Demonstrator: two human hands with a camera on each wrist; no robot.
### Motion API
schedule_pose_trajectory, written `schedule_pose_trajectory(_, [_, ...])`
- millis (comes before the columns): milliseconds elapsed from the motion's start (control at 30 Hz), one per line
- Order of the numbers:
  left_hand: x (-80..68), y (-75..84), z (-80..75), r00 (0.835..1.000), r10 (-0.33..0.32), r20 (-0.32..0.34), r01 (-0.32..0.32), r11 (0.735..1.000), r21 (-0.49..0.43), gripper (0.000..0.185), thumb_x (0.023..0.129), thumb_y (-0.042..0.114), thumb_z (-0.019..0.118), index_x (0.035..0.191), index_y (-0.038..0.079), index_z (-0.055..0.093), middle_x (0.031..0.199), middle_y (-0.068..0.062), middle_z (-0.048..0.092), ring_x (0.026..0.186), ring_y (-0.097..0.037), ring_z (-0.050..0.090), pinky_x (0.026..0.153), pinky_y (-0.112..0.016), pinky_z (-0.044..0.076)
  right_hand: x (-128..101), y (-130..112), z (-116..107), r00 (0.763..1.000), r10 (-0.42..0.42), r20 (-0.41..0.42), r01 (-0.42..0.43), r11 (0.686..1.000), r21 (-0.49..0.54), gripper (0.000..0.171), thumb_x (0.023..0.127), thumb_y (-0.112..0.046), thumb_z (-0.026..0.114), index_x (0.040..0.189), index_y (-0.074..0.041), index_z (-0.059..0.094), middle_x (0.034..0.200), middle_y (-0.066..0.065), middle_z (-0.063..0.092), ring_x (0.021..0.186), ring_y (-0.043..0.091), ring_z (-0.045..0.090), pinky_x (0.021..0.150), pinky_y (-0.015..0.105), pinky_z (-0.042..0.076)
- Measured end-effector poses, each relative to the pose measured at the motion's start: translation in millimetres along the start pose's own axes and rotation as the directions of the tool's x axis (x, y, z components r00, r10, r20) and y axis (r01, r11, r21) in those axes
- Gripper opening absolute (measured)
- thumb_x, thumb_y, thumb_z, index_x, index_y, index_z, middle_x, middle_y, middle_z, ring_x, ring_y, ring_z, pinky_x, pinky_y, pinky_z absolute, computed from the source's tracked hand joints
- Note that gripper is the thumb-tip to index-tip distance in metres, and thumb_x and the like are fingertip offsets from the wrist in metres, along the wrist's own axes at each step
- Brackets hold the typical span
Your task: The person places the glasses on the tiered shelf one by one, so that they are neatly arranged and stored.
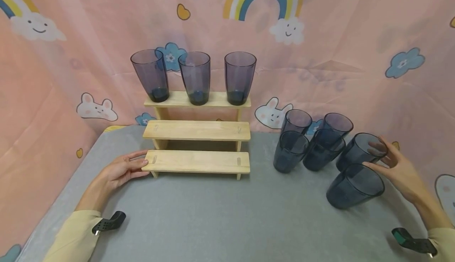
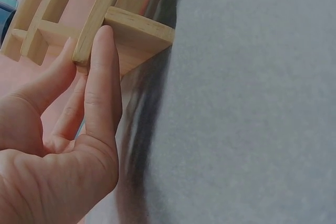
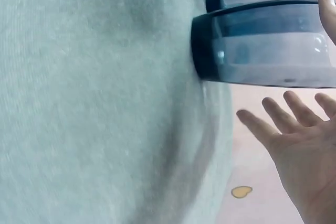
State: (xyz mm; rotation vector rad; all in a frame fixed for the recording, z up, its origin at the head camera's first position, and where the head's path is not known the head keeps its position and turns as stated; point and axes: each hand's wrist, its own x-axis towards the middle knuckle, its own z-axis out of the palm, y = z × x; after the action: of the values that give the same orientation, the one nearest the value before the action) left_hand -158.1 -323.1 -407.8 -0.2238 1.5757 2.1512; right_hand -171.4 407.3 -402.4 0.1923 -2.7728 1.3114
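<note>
My left hand (image 1: 122, 169) pinches the left end of the lowest step of a three-tier wooden stand (image 1: 195, 161). In the left wrist view, its thumb and fingers sit on opposite faces of that board (image 2: 94, 30). At the right, my right hand (image 1: 401, 171) reaches round the nearest tinted drinking glass (image 1: 355, 187), fingers spread. The right wrist view has those fingers (image 3: 283, 121) apart from the wall of a glass (image 3: 262, 45), with the thumb on its other side; whether the thumb touches is unclear. Another glass (image 1: 355, 151) stands just behind, near the fingertips.
Three matching glasses (image 1: 194, 78) stand upright along the stand's top step. Several more, such as the left front glass (image 1: 289, 155), are grouped close together on the grey cloth-covered table (image 1: 227, 218). A pink patterned curtain (image 1: 337, 33) hangs behind everything.
</note>
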Motion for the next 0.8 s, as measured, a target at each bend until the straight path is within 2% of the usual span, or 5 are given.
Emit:
schedule_pose_trajectory(67, [-0.3,-0.6,-0.1,1.0,-0.003,-0.004,0.003,1.0,0.0,0.075,0.099,-0.002,0.052,0.155,-0.004,0.001,0.106,-0.002,0.068,0.097,-0.019,0.068,0.085,-0.036,0.058,0,0,3,1.0,-0.003,-0.005,0.003,0.999,0.034,0.086,0.097,-0.014,0.064,0.157,-0.038,0.007,0.156,-0.011,0.028,0.144,0.001,0.018,0.119,0.055,0.002])
schedule_pose_trajectory(167, [0.0,-0.7,-0.6,1.0,-0.006,-0.005,0.006,1.0,-0.008,0.076,0.099,-0.003,0.052,0.155,-0.003,0.001,0.106,-0.002,0.068,0.097,-0.019,0.068,0.085,-0.036,0.058,2,-1,6,0.999,-0.008,-0.035,0.01,0.999,0.054,0.085,0.096,-0.014,0.066,0.157,-0.038,0.013,0.152,-0.011,0.035,0.138,-0.005,0.026,0.114,0.065,0.001])
schedule_pose_trajectory(400, [1.0,-0.2,-0.9,1.0,-0.003,0.008,0.003,1.0,-0.018,0.076,0.099,-0.004,0.051,0.155,-0.003,-0.001,0.106,-0.003,0.068,0.097,-0.02,0.068,0.084,-0.035,0.058,3,-3,6,0.993,0.046,-0.111,-0.044,0.999,0.022,0.081,0.092,-0.022,0.071,0.155,-0.04,0.023,0.127,-0.03,0.047,0.135,-0.007,0.029,0.117,0.062,0.008])
schedule_pose_trajectory(533, [0.8,-0.5,-1.2,1.0,-0.007,0.006,0.007,0.999,-0.031,0.076,0.1,-0.004,0.051,0.155,-0.003,-0.001,0.106,-0.003,0.068,0.097,-0.02,0.068,0.084,-0.035,0.058,3,-5,4,0.99,0.058,-0.125,-0.06,0.998,-0.014,0.082,0.092,-0.024,0.071,0.155,-0.04,0.021,0.135,-0.026,0.047,0.146,0.007,0.018,0.116,0.063,0.009])
schedule_pose_trajectory(800, [0.8,-0.6,-1.8,1.0,-0.007,0.002,0.007,1.0,-0.027,0.078,0.099,-0.003,0.053,0.155,-0.003,-0.001,0.106,-0.002,0.067,0.098,-0.019,0.068,0.086,-0.036,0.057,8,-19,-9,0.979,0.09,-0.182,-0.104,0.992,-0.07,0.089,0.091,-0.026,0.073,0.157,-0.035,0.014,0.159,0.014,0.025,0.141,0.052,0.014,0.108,0.074,0.01])
